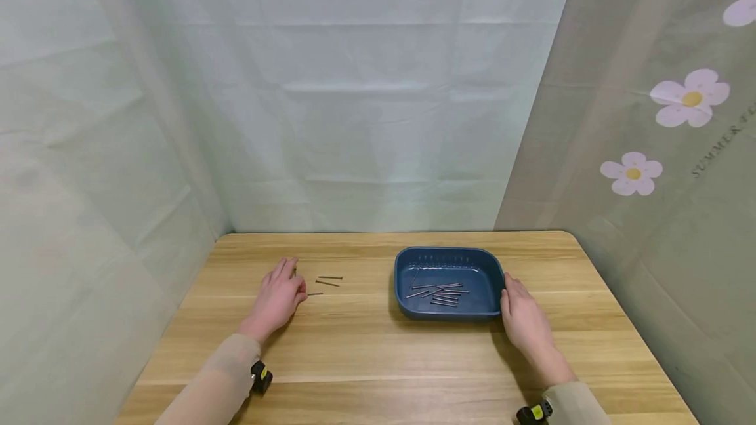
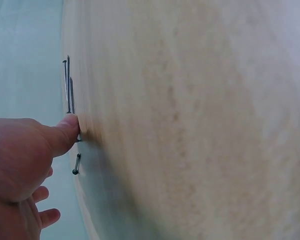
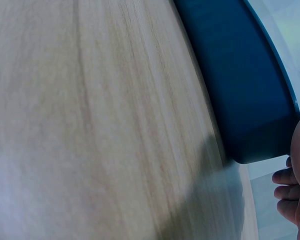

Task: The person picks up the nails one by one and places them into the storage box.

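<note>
My left hand (image 1: pixel 279 295) is low over the left part of the table, fingers spread and slightly bent. Its thumb (image 2: pixel 66 131) reaches down beside several thin metal nails, overlapping part of one in the left wrist view. Two nails (image 1: pixel 329 277) lie just right of the hand, and another nail (image 1: pixel 315 294) sticks out by the thumb. A separate nail (image 2: pixel 77 164) shows below the thumb. My right hand (image 1: pixel 525 315) rests against the right end of a blue rectangular tray (image 1: pixel 449 315), fingers extended along its wall. Several nails (image 1: pixel 445 295) lie loosely on the tray floor.
The wood-grain table (image 1: pixel 354 359) has rounded far corners. A pale cloth backdrop (image 1: pixel 366 117) stands behind its far edge, and a flowered curtain (image 1: pixel 638 117) hangs at the right.
</note>
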### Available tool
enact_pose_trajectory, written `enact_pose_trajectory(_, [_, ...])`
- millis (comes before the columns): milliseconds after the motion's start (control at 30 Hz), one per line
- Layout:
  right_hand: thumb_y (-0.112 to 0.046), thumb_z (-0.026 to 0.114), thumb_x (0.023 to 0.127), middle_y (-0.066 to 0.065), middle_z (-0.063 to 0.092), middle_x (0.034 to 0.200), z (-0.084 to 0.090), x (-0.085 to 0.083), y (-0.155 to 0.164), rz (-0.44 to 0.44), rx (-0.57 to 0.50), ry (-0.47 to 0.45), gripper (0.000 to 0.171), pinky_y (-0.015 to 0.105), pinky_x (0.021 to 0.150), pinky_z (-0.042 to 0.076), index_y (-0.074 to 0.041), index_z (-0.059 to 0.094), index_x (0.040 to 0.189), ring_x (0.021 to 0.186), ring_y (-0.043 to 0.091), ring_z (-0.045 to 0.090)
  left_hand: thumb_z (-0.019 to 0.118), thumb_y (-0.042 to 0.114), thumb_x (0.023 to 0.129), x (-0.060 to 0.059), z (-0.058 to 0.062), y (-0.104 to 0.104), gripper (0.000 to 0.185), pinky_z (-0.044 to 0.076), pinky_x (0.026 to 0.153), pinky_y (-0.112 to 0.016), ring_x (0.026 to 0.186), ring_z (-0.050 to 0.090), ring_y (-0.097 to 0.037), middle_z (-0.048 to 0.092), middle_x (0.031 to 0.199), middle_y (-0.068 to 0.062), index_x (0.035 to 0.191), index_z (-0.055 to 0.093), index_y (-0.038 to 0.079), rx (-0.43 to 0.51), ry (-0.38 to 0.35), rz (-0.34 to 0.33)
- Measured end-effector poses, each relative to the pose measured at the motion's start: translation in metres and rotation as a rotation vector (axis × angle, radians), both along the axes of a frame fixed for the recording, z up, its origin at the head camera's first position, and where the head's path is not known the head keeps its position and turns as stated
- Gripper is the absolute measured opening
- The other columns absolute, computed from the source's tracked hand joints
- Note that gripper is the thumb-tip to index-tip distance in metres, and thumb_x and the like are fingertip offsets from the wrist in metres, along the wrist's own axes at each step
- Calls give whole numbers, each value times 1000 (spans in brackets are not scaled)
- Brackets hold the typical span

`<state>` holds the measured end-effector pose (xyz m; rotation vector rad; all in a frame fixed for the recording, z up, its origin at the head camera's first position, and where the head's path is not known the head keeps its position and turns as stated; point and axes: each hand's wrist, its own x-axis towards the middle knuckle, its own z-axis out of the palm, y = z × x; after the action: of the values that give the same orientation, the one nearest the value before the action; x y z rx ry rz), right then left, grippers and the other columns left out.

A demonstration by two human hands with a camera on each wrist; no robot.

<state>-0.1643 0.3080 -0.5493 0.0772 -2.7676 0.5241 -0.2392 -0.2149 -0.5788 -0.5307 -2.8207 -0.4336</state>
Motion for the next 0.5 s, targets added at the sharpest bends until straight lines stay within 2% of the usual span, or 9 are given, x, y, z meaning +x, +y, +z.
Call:
enact_pose_trajectory(200, [-15, 43, 114, 34, 51, 153, 1, 1, 0, -1, -2, -23, 48, 65, 115, 40, 14, 45, 153, 143, 52, 48, 83, 12, 94, -2, -1, -1, 28, 34, 113, -75, 150, 33, -56, 44, 159, -33, 79, 60, 17, -3, -36, -4])
enact_pose_trajectory(500, [-15, 44, 113, 34, 52, 152, 2, 0, 0, 4, 1, -15, 49, 64, 115, 41, 14, 45, 153, 142, 52, 49, 82, 12, 95, -2, -1, -1, 28, 33, 113, -74, 151, 31, -56, 43, 159, -34, 79, 59, 16, -7, -48, -7])
